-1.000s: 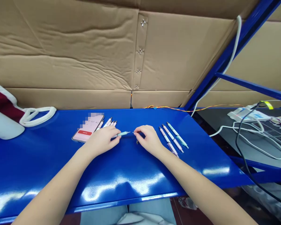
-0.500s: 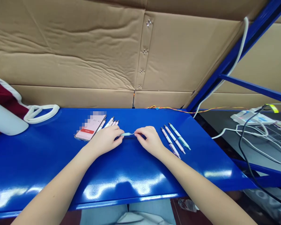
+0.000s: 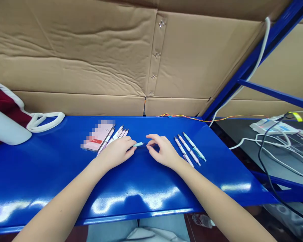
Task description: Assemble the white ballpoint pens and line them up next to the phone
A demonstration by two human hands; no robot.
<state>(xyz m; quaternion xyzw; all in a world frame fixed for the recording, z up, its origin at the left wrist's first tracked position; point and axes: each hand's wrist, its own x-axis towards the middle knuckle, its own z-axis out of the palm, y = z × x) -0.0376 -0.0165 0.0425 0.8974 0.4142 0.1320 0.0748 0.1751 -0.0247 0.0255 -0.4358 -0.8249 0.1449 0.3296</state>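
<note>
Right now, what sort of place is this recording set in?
Probably a makeshift assembly bench in a storeroom or small workshop: a blue metal shelf backed by flattened cardboard, pens sorted in rows, the left hand gripping a teal-tipped pen, and a power strip alongside.

Pen [image 3: 139,144] mostly hidden (under left hand [image 3: 116,153])

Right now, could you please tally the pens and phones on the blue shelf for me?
Phone: 1
Held pen, in the left hand: 1
Pens by the phone: 4 showing
Pens right of the hands: 3
Total: 9
</note>
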